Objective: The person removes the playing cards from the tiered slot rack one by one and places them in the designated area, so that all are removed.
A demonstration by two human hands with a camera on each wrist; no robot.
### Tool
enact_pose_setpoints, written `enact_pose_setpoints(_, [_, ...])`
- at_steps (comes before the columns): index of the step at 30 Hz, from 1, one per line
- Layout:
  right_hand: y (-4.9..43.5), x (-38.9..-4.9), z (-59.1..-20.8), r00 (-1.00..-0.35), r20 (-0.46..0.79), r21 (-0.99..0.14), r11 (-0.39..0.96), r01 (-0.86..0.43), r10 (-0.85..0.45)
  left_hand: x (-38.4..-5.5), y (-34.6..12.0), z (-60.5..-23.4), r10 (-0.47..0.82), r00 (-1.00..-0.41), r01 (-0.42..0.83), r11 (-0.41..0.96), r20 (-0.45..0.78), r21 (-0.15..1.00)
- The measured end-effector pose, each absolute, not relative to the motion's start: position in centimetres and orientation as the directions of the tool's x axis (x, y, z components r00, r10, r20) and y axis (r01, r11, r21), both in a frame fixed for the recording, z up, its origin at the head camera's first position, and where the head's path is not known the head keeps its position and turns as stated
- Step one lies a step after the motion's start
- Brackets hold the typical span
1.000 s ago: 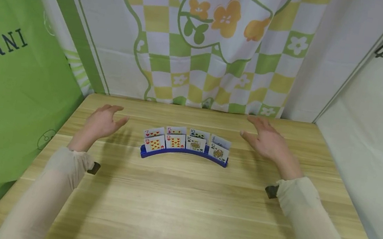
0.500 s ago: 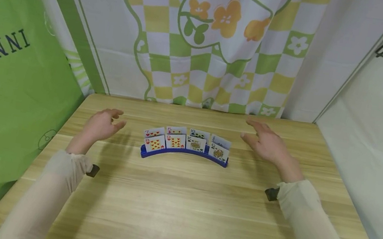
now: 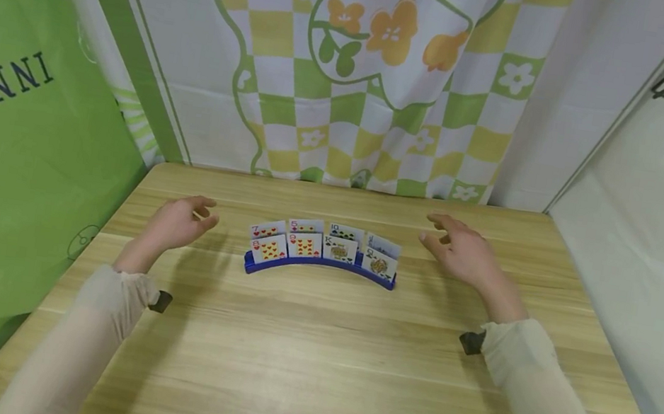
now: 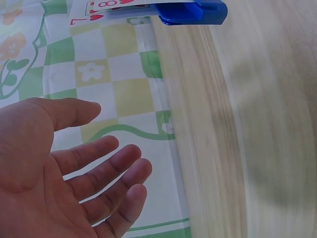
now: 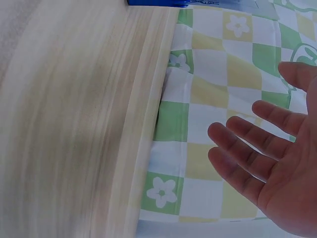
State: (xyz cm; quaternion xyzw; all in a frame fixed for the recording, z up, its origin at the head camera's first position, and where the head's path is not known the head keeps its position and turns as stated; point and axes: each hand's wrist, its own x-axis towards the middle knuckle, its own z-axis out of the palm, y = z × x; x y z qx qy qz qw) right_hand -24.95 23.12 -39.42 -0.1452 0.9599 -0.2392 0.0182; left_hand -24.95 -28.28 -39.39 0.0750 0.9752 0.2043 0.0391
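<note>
A curved blue card holder [image 3: 323, 263] stands on the wooden table, bearing two rows of playing cards. In its front row are an eight of hearts [image 3: 269, 248], a nine of hearts [image 3: 304, 245], a king [image 3: 339, 249] and a queen [image 3: 378, 264]. Behind them a seven [image 3: 268, 229], a five [image 3: 306, 226], a ten [image 3: 346, 232] and one more card are partly covered. My left hand [image 3: 178, 220] is held left of the holder, fingers relaxed and holding nothing. To the right, my right hand [image 3: 460, 255] hovers likewise, its palm toward the holder and nothing in it.
The wooden table [image 3: 307, 375] reaches back to a checked, flowered curtain [image 3: 380, 100]. A green cloth [image 3: 11, 152] hangs along the left side and a white one [image 3: 653, 212] along the right. Dark straps [image 3: 471, 342] show at both wrists.
Both hands have drifted slightly down in the head view, toward the person, with their fingers a little more bent. The holder and cards have stayed in place.
</note>
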Motion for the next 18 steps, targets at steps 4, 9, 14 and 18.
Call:
enact_pose_setpoints(4, [23.2, -24.9, -39.8, -0.957, 0.042, -0.478, 0.835, -0.271, -0.286, -24.7, -28.2, -39.5, 0.165, -0.985, 0.125, 0.897, -0.057, 0.425])
enact_pose_setpoints(9, [23.4, -24.7, -40.3, -0.958, 0.062, -0.490, 0.827, -0.274, -0.281, -24.6, -28.4, -39.8, 0.162, -0.985, 0.117, 0.891, -0.067, 0.439])
enact_pose_setpoints(14, [23.4, -24.4, -40.7, -0.959, 0.088, -0.506, 0.817, -0.275, -0.269, -24.5, -28.5, -40.1, 0.160, -0.985, 0.114, 0.885, -0.065, 0.452])
enact_pose_setpoints(18, [23.3, -24.1, -40.9, -0.958, 0.091, -0.520, 0.807, -0.279, -0.272, -24.3, -28.5, -40.3, 0.161, -0.985, 0.119, 0.880, -0.054, 0.459])
